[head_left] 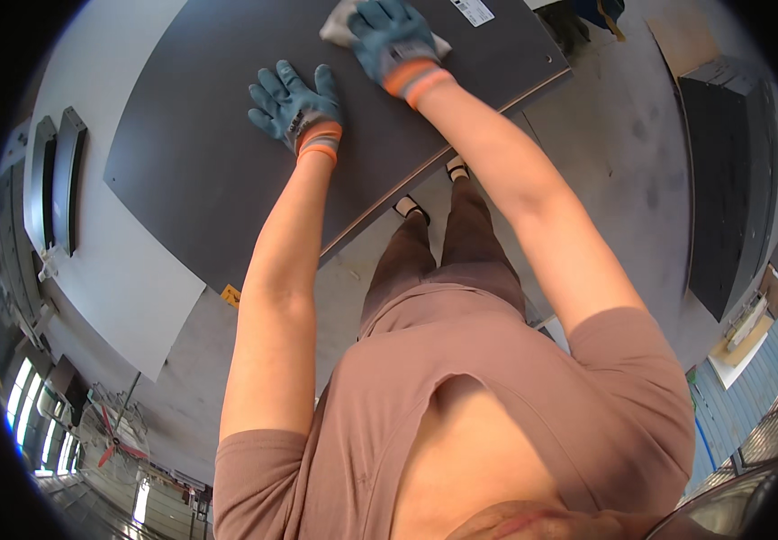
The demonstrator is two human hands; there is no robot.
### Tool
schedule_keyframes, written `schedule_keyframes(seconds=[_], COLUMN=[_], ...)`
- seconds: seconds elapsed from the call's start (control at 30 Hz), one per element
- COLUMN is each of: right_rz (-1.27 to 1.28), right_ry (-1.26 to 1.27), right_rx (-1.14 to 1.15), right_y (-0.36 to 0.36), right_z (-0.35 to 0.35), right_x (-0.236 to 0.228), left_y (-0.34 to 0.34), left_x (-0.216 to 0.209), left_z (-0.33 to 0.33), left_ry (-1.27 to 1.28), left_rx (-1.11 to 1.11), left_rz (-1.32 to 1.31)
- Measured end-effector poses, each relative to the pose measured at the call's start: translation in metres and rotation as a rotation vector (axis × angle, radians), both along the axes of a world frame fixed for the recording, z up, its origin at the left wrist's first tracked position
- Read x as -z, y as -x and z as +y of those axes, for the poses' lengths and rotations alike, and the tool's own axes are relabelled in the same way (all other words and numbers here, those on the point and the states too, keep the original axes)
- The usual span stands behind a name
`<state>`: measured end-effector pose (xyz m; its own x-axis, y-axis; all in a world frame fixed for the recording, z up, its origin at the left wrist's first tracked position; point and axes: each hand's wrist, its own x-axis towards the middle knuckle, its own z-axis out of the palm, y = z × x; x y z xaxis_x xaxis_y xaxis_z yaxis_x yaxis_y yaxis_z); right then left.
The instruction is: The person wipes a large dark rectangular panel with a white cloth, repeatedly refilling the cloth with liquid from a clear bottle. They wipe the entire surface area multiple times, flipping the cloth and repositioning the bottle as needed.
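A large dark grey panel (200,144) lies flat in front of me, its near edge showing a lighter brown strip. On its surface my left hand (294,106) rests with the fingers spread, in a blue-grey coated work glove with an orange cuff. Farther off and to the right, my right hand (391,40), gloved the same way, presses a whitish cloth (340,25) against the panel. Part of the cloth is hidden under the palm, and that hand is slightly blurred. A white label (473,11) is stuck on the panel beyond the right hand.
A white board (92,207) extends left of the panel, with two dark metal rails (68,180) on it. To the right stands a stack of dark panels (733,180) beside the grey floor (614,171). A fan with red blades (115,443) is at lower left.
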<state>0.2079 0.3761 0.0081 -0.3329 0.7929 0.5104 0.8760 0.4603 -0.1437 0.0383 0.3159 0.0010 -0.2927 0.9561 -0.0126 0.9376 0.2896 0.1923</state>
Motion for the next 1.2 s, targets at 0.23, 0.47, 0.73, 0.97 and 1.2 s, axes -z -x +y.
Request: schedule_keyframes(seconds=[0.23, 0.47, 0.73, 0.97, 1.2], right_rz=[-0.035, -0.148, -0.375, 0.128, -0.216], right_ry=[0.06, 0.297, -0.029, 0.466, 0.092], right_rx=[-0.101, -0.164, 0.366, -0.179, 0.225], right_y=[-0.015, -0.053, -0.159, 0.022, -0.119], right_z=[-0.05, -0.13, -0.059, -0.187, -0.072], right_x=[0.003, -0.019, 0.007, 0.028, -0.019], left_y=[0.011, 0.008, 0.005, -0.001, 0.001], left_x=[0.012, 0.011, 0.006, -0.005, 0.002], left_z=[-0.008, -0.007, -0.008, -0.004, -0.005], left_ry=[-0.093, -0.08, -0.065, -0.041, -0.076], left_rx=[-0.023, -0.013, -0.013, -0.016, -0.004], left_rz=[-0.011, -0.014, -0.03, -0.057, -0.062])
